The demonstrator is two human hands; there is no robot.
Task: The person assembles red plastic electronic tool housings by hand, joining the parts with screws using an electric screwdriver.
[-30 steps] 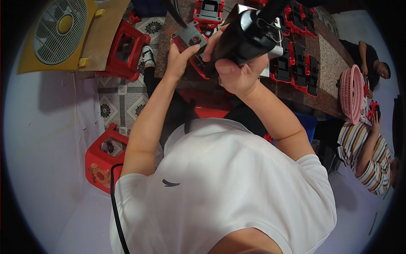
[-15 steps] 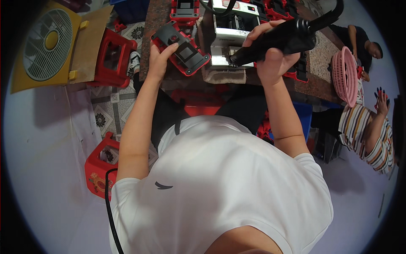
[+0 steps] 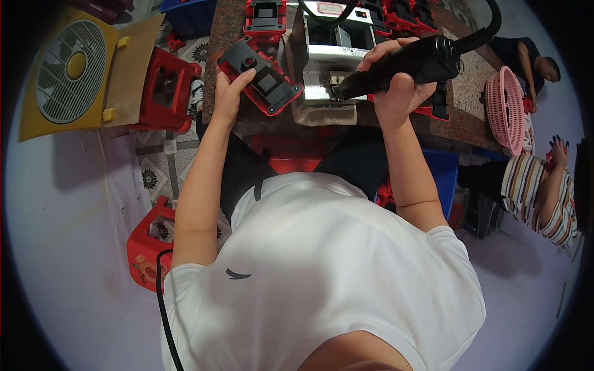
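My left hand (image 3: pixel 228 99) grips a black and red plastic housing (image 3: pixel 267 81) by its left end, thumb on top, above the table's near edge. The housing is tilted, with a square recess in its middle. A thick black electric screwdriver (image 3: pixel 405 65) lies in my right hand (image 3: pixel 396 102), fingers wrapped round its body. Its tip points left and down to the front of a silver box-shaped machine (image 3: pixel 337 52), probably a screw feeder. Whether the tip touches the machine cannot be made out.
More red and black housings (image 3: pixel 265 18) lie on the stone table (image 3: pixel 467 80). A pink basket (image 3: pixel 504 111) stands at the right edge, with two other people beyond. On the left are a yellow fan (image 3: pixel 74 68) and red stools (image 3: pixel 162 93). A black cable (image 3: pixel 492 25) trails from the screwdriver.
The whole view has shifted slightly. Both hands keep their grips, and the screwdriver tip stays at the front of the machine.
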